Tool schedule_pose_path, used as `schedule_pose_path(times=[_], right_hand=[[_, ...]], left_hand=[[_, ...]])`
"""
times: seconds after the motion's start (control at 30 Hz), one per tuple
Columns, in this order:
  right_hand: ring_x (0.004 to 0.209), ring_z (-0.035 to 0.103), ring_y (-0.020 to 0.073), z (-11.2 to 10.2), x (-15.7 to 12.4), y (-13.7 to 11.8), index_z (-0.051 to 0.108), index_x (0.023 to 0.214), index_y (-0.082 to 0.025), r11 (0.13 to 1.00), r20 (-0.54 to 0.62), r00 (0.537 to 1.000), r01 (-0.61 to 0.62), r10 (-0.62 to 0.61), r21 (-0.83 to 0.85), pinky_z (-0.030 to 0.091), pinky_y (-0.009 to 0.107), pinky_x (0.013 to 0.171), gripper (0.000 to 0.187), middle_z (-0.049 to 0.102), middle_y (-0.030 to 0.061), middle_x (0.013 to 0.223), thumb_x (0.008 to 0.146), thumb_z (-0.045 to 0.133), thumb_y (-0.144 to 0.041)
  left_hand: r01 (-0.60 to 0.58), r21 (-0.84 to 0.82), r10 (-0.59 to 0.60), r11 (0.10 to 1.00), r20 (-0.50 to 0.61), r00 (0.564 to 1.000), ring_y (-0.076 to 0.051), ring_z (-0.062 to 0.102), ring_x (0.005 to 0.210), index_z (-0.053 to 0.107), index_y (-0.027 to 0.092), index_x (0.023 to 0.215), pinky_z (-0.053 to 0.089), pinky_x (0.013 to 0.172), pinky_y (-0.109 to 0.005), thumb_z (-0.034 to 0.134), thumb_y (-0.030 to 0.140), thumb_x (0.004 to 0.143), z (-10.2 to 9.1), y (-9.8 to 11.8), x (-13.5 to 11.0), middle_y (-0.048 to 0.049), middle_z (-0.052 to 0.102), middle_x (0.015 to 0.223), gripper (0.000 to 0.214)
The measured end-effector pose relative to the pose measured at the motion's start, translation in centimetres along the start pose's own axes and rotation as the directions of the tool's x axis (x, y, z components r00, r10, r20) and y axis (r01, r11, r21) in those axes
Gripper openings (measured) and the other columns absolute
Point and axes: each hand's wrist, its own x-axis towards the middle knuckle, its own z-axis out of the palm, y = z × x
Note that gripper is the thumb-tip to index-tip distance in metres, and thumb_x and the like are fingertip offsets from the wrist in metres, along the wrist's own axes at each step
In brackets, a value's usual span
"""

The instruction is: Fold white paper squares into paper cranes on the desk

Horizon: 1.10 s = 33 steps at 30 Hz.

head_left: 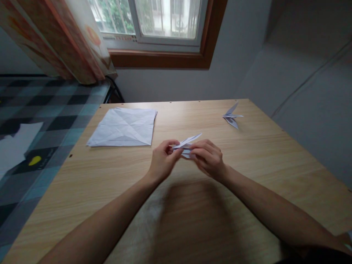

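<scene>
A small folded paper piece (pixel 189 140), white with pointed flaps, is held between both hands above the middle of the table. My left hand (pixel 165 158) pinches its left end between thumb and fingers. On the other side, my right hand (pixel 208 156) has its fingers closed on the right part of the same piece. One thin point sticks up and to the right between the hands. My fingers hide some of the lower folds. A finished-looking folded paper figure (pixel 231 116) with several spread points lies beyond my right hand.
A stack of creased white paper squares (pixel 126 128) lies at the table's far left. The wooden table (pixel 110 205) stands near a window (pixel 167 22) and a wall. To the left is a checked cloth surface (pixel 16 106) bearing white paper (pixel 20 143), below a patterned curtain (pixel 79 40).
</scene>
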Motion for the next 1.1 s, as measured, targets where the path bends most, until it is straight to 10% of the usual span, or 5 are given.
schedule_pose_path(times=[0.23, 0.37, 0.53, 0.83, 1.1], right_hand=[[0.097, 0.064, 0.0216, 1.1, -0.6, 1.6, 0.059, 0.115, -0.025, 0.778, -0.199, 0.779, -0.494, 0.594, 0.388, 0.054, 0.038, 0.087, 0.032, 0.065, 0.0084, 0.109, 0.095, 0.054, -0.051], [0.086, 0.066, 0.0176, 1.5, -0.4, 2.0, 0.057, 0.117, -0.027, 0.47, 0.07, 0.644, -0.624, 0.761, 0.624, 0.056, 0.034, 0.08, 0.043, 0.065, 0.0046, 0.106, 0.085, 0.066, -0.055], [0.078, 0.065, 0.0166, 2.3, 0.1, 0.4, 0.065, 0.096, -0.021, 0.203, 0.436, 0.601, -0.713, 0.67, 0.671, 0.055, 0.032, 0.076, 0.04, 0.069, 0.0022, 0.089, 0.068, 0.085, -0.041], [0.072, 0.062, 0.0141, 2.6, -0.2, 0.1, 0.067, 0.088, -0.021, 0.254, 0.398, 0.601, -0.72, 0.694, 0.646, 0.053, 0.028, 0.067, 0.036, 0.068, -0.0007, 0.08, 0.065, 0.088, -0.039], [0.062, 0.061, 0.0137, 2.5, -0.2, -0.3, 0.065, 0.083, -0.018, 0.258, 0.436, 0.567, -0.768, 0.699, 0.586, 0.052, 0.027, 0.057, 0.047, 0.07, 0.0002, 0.075, 0.051, 0.094, -0.036]], left_hand=[[0.054, -0.152, -0.061, 0.987, -0.042, 0.997, -0.014, 0.065, 0.062, 0.062, 0.016, 0.078, 0.049, 0.061, -0.024, 0.073, 0.037, 0.074, 0.1, 0.8, 0.1, 0.001, 0.066, 0.067, 0.024], [0.089, -0.245, -0.094, 0.965, -0.011, 0.995, -0.014, 0.065, 0.056, 0.057, 0.017, 0.079, 0.05, 0.059, -0.024, 0.075, 0.039, 0.073, 0.1, 0.9, 0.1, 0.0018, 0.066, 0.062, 0.029], [0.115, -0.274, -0.077, 0.955, 0.146, 0.986, -0.013, 0.062, 0.051, 0.055, 0.018, 0.087, 0.048, 0.055, -0.025, 0.073, 0.042, 0.076, 0.2, 0.9, -0.1, 0.0026, 0.065, 0.06, 0.031], [-0.251, 0.232, 0.22, 0.94, 0.154, 0.963, -0.018, 0.057, 0.087, 0.059, 0.018, 0.088, 0.047, 0.082, -0.031, 0.046, 0.027, 0.093, 0.4, 1.1, -0.5, -0.0047, 0.06, 0.093, 0.017], [-0.321, 0.216, 0.249, 0.922, 0.303, 0.92, -0.023, 0.054, 0.092, 0.063, 0.017, 0.092, 0.045, 0.087, -0.036, 0.041, 0.048, 0.096, -0.1, 1.5, -0.5, -0.0072, 0.059, 0.094, 0.038]])
